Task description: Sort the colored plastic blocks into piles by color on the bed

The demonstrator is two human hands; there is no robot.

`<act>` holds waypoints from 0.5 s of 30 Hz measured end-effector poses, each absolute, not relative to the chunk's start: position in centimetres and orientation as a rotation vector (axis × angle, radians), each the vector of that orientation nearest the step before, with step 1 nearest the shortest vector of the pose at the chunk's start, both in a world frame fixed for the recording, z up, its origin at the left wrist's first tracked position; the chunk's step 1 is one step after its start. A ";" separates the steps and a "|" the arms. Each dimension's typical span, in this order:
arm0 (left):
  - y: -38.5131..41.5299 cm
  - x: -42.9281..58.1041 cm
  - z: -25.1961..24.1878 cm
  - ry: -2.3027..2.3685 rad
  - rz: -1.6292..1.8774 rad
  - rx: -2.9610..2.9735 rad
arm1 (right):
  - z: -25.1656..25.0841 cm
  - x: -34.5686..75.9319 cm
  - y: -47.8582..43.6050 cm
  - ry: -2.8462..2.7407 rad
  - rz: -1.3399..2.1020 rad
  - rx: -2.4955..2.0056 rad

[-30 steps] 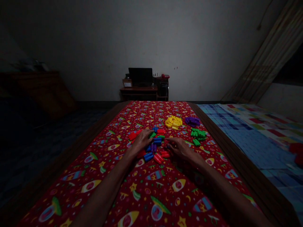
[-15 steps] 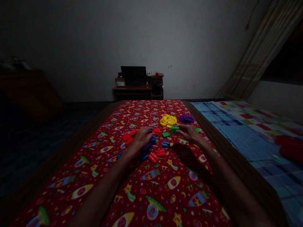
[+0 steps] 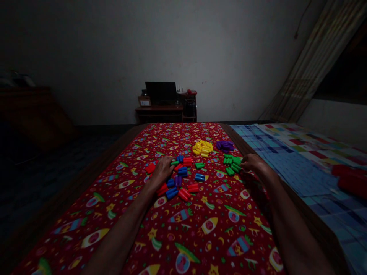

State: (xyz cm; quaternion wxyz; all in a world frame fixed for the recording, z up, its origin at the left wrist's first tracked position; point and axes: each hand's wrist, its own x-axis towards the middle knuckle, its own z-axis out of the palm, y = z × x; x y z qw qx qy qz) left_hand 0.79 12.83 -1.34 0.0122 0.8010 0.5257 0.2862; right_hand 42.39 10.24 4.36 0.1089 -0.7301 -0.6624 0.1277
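Note:
My left hand [image 3: 163, 170] is over the left of a loose mix of red, blue and purple plastic pieces, its fingers closed on a small green plastic piece [image 3: 174, 163] that shows at the fingertips. At the right, my right hand [image 3: 254, 164] is curled against the edge of a pile of green pieces [image 3: 233, 164]; whatever is between its fingertips is hidden. Between the hands lie a single green piece [image 3: 200, 165] and a blue piece [image 3: 200, 177]. Nearer me are a purple piece [image 3: 178, 181] and several red pieces [image 3: 193, 188].
Behind the mix sit a yellow pile [image 3: 202, 148] and a purple pile [image 3: 225, 146]. Everything lies on a red patterned cloth [image 3: 183, 225]. A blue checked cover [image 3: 269, 152] is along the right side. A desk with a dark monitor [image 3: 161, 93] stands at the far wall.
My right hand has carried a green piece rightward to the green pile. My left hand has drawn back slightly left, and a green piece now shows at its fingertips.

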 end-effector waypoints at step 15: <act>7.4 9.1 1.6 1.103 1.069 2.137 | 4.5 28.5 6.6 -2.263 0.387 -1.150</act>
